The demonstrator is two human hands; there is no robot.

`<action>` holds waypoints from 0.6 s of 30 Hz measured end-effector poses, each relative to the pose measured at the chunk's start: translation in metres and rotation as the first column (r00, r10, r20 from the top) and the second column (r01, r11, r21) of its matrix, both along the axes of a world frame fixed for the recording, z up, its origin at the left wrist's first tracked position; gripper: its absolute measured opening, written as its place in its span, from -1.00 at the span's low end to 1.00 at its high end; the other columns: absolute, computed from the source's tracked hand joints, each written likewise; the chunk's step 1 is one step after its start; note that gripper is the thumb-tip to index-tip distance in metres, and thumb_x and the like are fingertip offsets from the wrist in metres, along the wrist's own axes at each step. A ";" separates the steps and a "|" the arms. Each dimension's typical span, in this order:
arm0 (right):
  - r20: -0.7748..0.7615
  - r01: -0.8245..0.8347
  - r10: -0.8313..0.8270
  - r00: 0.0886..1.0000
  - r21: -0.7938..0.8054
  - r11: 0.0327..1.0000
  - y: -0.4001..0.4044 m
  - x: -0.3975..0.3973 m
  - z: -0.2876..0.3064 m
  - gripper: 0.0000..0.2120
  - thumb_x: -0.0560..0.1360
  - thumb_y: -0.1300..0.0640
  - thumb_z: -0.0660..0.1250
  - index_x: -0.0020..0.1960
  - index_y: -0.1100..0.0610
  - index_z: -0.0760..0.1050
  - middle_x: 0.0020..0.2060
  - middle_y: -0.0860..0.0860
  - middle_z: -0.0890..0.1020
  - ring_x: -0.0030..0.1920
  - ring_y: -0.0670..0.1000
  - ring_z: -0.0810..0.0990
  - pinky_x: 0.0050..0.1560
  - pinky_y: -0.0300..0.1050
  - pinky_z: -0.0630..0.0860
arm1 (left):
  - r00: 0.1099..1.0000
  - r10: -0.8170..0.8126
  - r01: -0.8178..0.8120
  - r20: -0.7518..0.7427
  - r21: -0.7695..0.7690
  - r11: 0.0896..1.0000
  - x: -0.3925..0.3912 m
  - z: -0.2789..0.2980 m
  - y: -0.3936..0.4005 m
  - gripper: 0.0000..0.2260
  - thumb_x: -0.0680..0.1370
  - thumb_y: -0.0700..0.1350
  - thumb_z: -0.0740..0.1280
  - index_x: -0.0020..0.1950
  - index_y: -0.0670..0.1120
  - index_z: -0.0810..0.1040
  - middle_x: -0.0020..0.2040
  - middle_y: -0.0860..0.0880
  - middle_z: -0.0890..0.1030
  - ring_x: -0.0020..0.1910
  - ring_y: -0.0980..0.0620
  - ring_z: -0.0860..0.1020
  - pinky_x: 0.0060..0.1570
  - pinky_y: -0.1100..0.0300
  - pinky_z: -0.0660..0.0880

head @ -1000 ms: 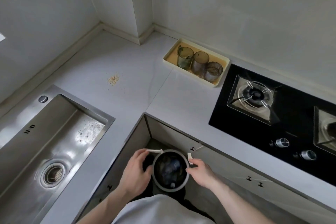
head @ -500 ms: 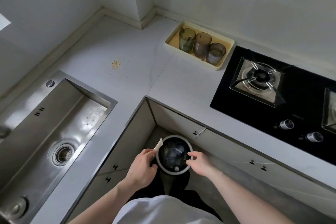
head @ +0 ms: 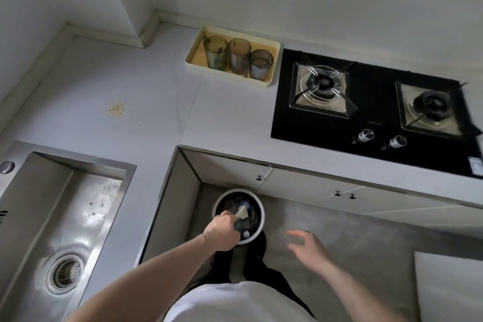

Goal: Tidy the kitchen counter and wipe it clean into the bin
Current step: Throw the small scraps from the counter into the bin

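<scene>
We are holding a small pale scrap [head: 241,211] in the left hand [head: 222,233], whose fingers are clamped on it directly over the open bin [head: 257,204], which now is standing on the floor in the cabinet corner instead of being held up at both sides. The right hand [head: 307,246] has released the rim and is hovering beside the bin, fingers apart and empty. We judge the scrap ready to drop. Well beyond the fingers, crumbs [head: 116,110] are remaining on the bench [head: 156,81], left of the tray [head: 193,56] of glasses [head: 239,56].
</scene>
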State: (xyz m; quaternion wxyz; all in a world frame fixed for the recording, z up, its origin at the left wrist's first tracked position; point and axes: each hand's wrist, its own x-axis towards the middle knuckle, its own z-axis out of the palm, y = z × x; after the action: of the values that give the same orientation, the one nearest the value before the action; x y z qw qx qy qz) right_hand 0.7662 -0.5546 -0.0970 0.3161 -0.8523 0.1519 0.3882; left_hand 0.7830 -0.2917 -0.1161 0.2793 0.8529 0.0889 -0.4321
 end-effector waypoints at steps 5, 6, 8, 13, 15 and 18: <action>0.058 0.086 -0.087 0.995 0.007 0.996 0.003 -0.023 0.005 -0.65 0.54 0.18 0.38 0.32 0.02 0.58 0.35 -0.02 0.55 0.36 -0.03 0.49 0.19 -0.29 0.34 | 0.999 -0.031 0.031 -0.019 -0.008 0.999 0.006 -0.015 -0.019 -0.50 0.54 -0.08 0.28 0.49 -0.12 0.39 0.48 -0.07 0.35 0.41 -0.07 0.43 0.36 0.18 0.40; 0.066 0.103 -0.104 0.992 0.010 0.995 0.002 -0.027 0.006 -0.65 0.54 0.17 0.39 0.32 0.01 0.58 0.34 -0.03 0.55 0.35 -0.04 0.50 0.21 -0.27 0.35 | 0.998 -0.051 0.050 -0.022 -0.014 0.999 0.003 -0.017 -0.020 -0.50 0.53 -0.08 0.27 0.48 -0.11 0.40 0.49 -0.06 0.32 0.41 -0.07 0.44 0.36 0.18 0.40; 0.084 0.141 -0.143 0.986 0.025 0.990 0.002 -0.035 0.011 -0.65 0.54 0.15 0.39 0.32 -0.01 0.57 0.31 -0.06 0.54 0.33 -0.05 0.50 0.25 -0.25 0.37 | 0.996 -0.081 0.080 -0.030 -0.014 0.997 -0.008 -0.019 -0.017 -0.49 0.52 -0.08 0.27 0.49 -0.05 0.40 0.53 -0.04 0.24 0.42 -0.08 0.44 0.37 0.16 0.41; 0.113 0.253 -0.261 0.959 0.081 0.964 -0.008 -0.059 0.021 -0.60 0.52 0.13 0.41 0.35 -0.05 0.54 0.14 -0.12 0.54 0.11 -0.09 0.57 0.13 -0.27 0.38 | 0.997 -0.079 0.078 -0.024 -0.030 0.996 -0.042 -0.017 0.003 -0.51 0.48 -0.07 0.29 0.44 0.03 0.49 0.51 0.01 0.35 0.44 0.02 0.42 0.42 0.27 0.31; 0.115 0.288 -0.300 0.947 0.109 0.951 -0.019 -0.069 0.023 -0.60 0.50 0.10 0.42 0.31 -0.16 0.53 0.00 -0.12 0.56 -0.06 -0.13 0.56 0.04 -0.24 0.43 | 0.995 -0.095 0.096 0.036 -0.031 0.995 -0.052 -0.006 0.004 -0.54 0.50 -0.12 0.30 0.42 0.01 0.51 0.45 0.01 0.42 0.41 0.04 0.45 0.39 0.31 0.30; 0.118 0.328 -0.345 0.931 0.142 0.934 -0.040 -0.076 0.028 -0.61 0.50 0.11 0.41 0.26 -0.23 0.48 -0.04 -0.17 0.54 -0.09 -0.20 0.56 -0.05 -0.32 0.42 | 0.981 -0.134 0.140 0.142 -0.030 0.990 -0.055 0.013 -0.009 -0.51 0.47 -0.17 0.28 0.42 0.00 0.52 0.45 0.02 0.41 0.42 0.02 0.45 0.38 0.30 0.31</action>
State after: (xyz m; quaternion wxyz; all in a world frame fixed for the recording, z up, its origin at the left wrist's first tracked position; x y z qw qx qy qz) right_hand 0.6904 -0.5944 -0.0690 0.4387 -0.8183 0.2494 0.2752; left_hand 0.7280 -0.3003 -0.1035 0.2713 0.8795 0.0017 -0.3910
